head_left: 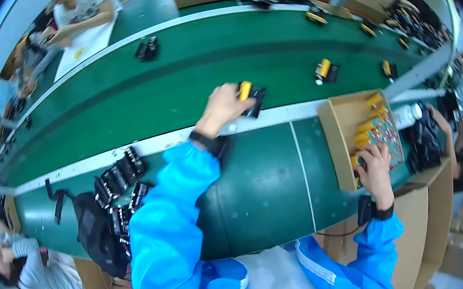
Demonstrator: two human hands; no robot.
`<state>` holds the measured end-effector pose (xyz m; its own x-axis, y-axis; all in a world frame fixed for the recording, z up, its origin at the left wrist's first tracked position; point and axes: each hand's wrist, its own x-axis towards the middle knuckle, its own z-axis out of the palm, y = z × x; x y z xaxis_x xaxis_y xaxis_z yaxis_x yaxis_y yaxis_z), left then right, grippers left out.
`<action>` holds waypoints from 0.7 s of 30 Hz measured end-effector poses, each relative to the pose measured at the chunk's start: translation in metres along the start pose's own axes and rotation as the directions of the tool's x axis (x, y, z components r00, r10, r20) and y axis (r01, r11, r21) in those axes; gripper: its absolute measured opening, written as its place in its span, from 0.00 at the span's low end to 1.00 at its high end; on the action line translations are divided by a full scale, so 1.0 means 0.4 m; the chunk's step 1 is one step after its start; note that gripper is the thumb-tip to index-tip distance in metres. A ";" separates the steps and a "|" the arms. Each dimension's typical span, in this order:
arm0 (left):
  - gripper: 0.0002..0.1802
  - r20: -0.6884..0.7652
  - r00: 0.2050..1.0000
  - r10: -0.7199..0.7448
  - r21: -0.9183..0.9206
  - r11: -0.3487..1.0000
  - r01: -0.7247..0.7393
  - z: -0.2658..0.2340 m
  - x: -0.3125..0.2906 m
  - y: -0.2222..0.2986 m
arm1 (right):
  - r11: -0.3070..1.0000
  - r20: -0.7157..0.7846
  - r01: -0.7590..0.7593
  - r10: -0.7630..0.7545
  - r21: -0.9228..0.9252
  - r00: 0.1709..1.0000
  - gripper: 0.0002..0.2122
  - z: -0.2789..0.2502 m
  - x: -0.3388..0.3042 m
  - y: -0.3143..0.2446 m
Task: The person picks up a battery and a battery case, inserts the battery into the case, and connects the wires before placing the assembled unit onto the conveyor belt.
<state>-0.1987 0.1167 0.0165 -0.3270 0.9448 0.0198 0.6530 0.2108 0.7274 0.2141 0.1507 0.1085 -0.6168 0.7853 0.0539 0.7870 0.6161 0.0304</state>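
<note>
My left hand [222, 110] reaches over the white rail and grips a black holder [256, 104] with a yellow battery cell [244, 91] in it, above the near edge of the green belt [178, 84]. At the right, my right hand [376, 168] is down in an open cardboard box [334, 140]. Its fingers are curled round a yellow cell [355, 160] at the near left corner, and partly cover it. Several more orange-yellow cells [365, 127] lie in that box, beside a patterned grey-red area.
Several black holders [120, 175] stand in a group at the left of the green table [260, 193], next to a black bag [96, 224]. Other pieces with yellow cells [323, 69] lie on the belt. A white bottle [407, 116] is right of the box. People sit around.
</note>
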 end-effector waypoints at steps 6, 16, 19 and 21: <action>0.27 0.292 0.956 -0.033 0.090 0.996 0.006 -0.062 0.195 -0.098 | 0.955 -0.071 0.092 -0.075 0.283 0.995 0.16 -0.027 0.007 -0.004; 0.15 -0.570 0.765 -0.299 0.365 0.742 0.562 -0.339 0.241 -0.579 | -0.232 -0.209 0.360 0.494 0.904 0.844 0.17 -0.008 -0.064 -0.033; 0.13 -0.436 0.889 -0.142 0.581 0.710 0.398 -0.338 0.206 -0.586 | -0.333 0.008 0.153 0.434 0.930 0.901 0.18 -0.043 -0.027 -0.133; 0.11 -0.394 0.916 -0.079 0.665 0.663 0.343 -0.330 0.205 -0.516 | -0.416 0.220 -0.113 0.219 0.902 0.951 0.20 -0.051 -0.004 -0.173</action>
<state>-0.4503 0.1175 -0.0414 -0.6201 0.7499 0.2304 0.7751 0.6310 0.0324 0.1608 0.1054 0.1266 -0.4164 0.8947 -0.1615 -0.2665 -0.2899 -0.9192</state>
